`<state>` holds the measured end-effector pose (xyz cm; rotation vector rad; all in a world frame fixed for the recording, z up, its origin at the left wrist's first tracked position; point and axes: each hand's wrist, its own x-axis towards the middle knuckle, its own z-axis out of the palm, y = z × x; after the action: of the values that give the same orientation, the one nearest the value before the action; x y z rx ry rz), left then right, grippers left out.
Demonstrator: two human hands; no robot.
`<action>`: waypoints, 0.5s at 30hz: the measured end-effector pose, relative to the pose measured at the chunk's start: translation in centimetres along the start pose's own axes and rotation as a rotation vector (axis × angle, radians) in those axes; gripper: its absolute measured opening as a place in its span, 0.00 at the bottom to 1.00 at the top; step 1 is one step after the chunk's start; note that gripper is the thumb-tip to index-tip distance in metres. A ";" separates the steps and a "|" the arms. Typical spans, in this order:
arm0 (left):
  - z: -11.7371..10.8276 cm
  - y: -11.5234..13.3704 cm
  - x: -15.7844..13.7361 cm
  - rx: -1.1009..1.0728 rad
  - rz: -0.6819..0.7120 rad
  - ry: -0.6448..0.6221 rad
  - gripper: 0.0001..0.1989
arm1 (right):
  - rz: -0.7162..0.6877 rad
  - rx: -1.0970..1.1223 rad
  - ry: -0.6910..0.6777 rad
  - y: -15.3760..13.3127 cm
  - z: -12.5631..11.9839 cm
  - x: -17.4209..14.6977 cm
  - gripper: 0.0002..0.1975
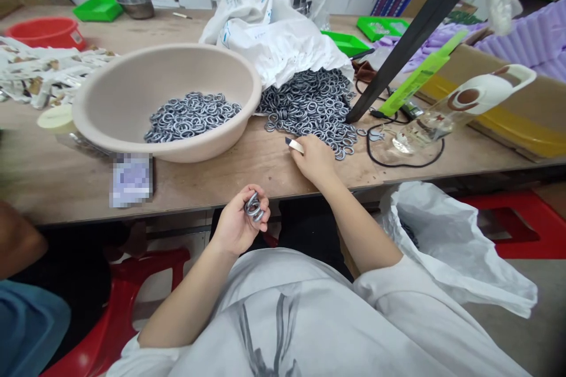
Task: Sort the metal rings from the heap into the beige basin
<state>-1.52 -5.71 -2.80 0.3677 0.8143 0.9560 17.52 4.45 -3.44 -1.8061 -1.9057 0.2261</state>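
Several dark grey metal rings (253, 207) lie in the curled fingers of my left hand (239, 221), just in front of the table edge. My right hand (316, 160) rests at the near side of a heap of metal rings (309, 103) on the table. Between its thumb and fingers is a small white tool with a dark slanted tip (294, 145); its exact kind is unclear. The heap spills from the mouth of a white sack (283, 41). More rings sit inside a large beige basin (101, 100) to the left.
A dark post (411, 41) rises slanting beside the heap. To its right stand a clear bottle (424, 129) and a black cord (407, 166). A white plastic bag (442, 235) hangs below the edge at right. A person's arm (20, 238) is at far left.
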 end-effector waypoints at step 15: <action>0.5 -2.4 1.7 0.256 0.461 0.065 0.21 | 0.165 1.351 -0.329 -5.8 0.7 -9.0 0.19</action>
<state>0.73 -5.56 -4.69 0.7720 0.9349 1.2989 12.01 -4.81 -3.58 -0.9525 -1.1441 1.4998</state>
